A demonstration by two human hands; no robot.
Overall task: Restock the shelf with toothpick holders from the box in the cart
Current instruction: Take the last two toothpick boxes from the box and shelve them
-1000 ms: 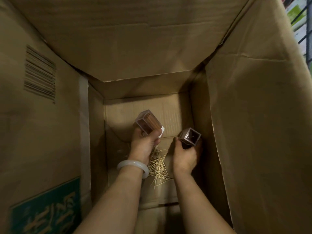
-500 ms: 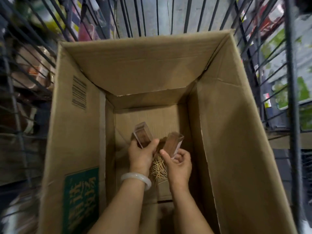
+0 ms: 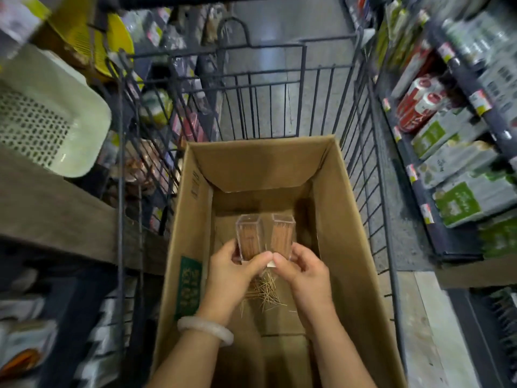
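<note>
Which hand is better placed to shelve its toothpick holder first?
Probably right: the right hand grips a holder on the side nearest the stocked shelf; the left hand's side shows only baskets.

Retail shop aisle, seen from above. Dark wire shopping cart [image 3: 279, 88] stands on a grey floor [image 3: 279, 32] between two runs of shelving. Right side: dark metal shelves [image 3: 458, 79] packed with boxed goods in green-and-white packaging [image 3: 458, 200] and red-and-white packs [image 3: 419, 102], small price tags [image 3: 479, 100] clipped along the shelf edges. Left side: pale perforated plastic basket [image 3: 50, 121] and yellow plastic ware [image 3: 92, 43] on display, with more packaged stock behind the cart wires, blurred. Open brown cardboard carton [image 3: 349, 247] sits inside the cart.
</note>
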